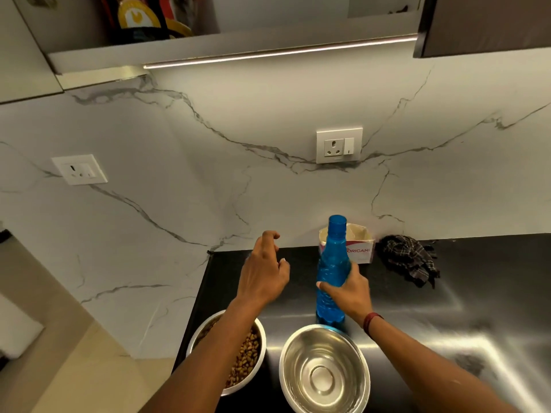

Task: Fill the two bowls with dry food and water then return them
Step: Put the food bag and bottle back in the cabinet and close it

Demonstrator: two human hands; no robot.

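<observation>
Water not yet poured: knock and spill risks.
Filled food bowl (263, 350) near the desk (447, 293) edge could be knocked by the arm above; left hand (262, 275) empty, fingers loosely curled; right hand (351, 293) grips the bottle (332, 260) behind the empty bowl (301, 353).

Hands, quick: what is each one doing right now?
Left hand: open, fingers loosely bent, holding nothing.
Right hand: closed around the blue bottle.
</observation>
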